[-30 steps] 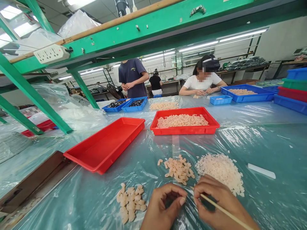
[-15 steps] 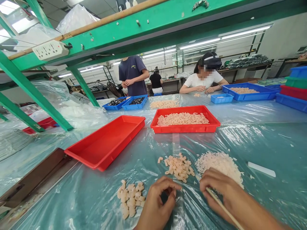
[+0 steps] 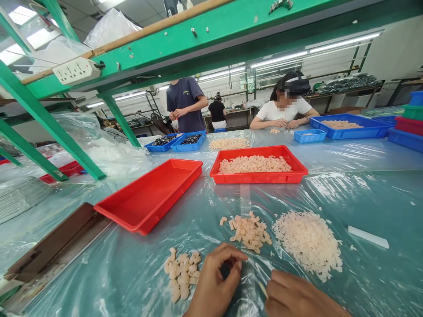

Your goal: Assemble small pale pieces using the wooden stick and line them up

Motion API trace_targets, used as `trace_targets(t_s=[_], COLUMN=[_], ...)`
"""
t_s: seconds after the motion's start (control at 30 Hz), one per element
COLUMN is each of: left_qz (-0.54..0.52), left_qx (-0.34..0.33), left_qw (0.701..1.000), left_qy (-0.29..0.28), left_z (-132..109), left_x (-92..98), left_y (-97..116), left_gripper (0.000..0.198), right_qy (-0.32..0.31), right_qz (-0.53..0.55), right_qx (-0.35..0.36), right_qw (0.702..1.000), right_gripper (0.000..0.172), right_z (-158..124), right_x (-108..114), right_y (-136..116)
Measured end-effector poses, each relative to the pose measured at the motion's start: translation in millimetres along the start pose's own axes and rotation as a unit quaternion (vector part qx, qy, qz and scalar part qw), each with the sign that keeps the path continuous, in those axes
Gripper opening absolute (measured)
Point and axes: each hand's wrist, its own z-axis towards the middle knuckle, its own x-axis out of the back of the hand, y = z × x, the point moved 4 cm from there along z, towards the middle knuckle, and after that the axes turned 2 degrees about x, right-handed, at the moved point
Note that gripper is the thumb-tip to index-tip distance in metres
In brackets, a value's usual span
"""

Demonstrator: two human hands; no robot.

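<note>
Risk: left hand (image 3: 216, 284), tight pinch, contents hidden, scattering pale peach plastic pieces (image 3: 181, 273) just beside; right hand (image 3: 297, 297) clasps thin pale stick (image 3: 263, 289), could snag clear plastic sheet (image 3: 132, 273)

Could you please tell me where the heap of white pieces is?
In the head view, the white heap lies right of centre, beyond the right hand, beside the tan pile.

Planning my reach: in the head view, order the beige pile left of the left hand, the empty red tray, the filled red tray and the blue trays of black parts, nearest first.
From the left hand:
1. beige pile, just to its left.
2. empty red tray, ahead-left.
3. filled red tray, ahead-right.
4. blue trays, far back.
</note>
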Motion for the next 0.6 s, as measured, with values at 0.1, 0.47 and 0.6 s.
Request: trace_targets(t_s=[0.1,0.47,0.6], left_qz=[-0.001,0.033,0.064], left_qx=[0.001,-0.008,-0.028], left_qw=[1.000,0.999,0.996], left_qy=[-0.002,-0.026,-0.060], left_z=[1,2,-2], left_x=[-0.7,-6.1,-11.6], left_y=[0,0,-1], left_gripper=[0.019,0.020,0.025], right_qy=[0.044,-0.006,-0.010], right_qz=[-0.012,-0.166,-0.185], right_qx=[-0.115,-0.098,-0.102], right_qw=[0.992,0.981,0.977], right_gripper=[0.029,0.032,0.034], right_z=[-3,6,6], right_x=[10,-9,-13], right_y=[25,35,35])
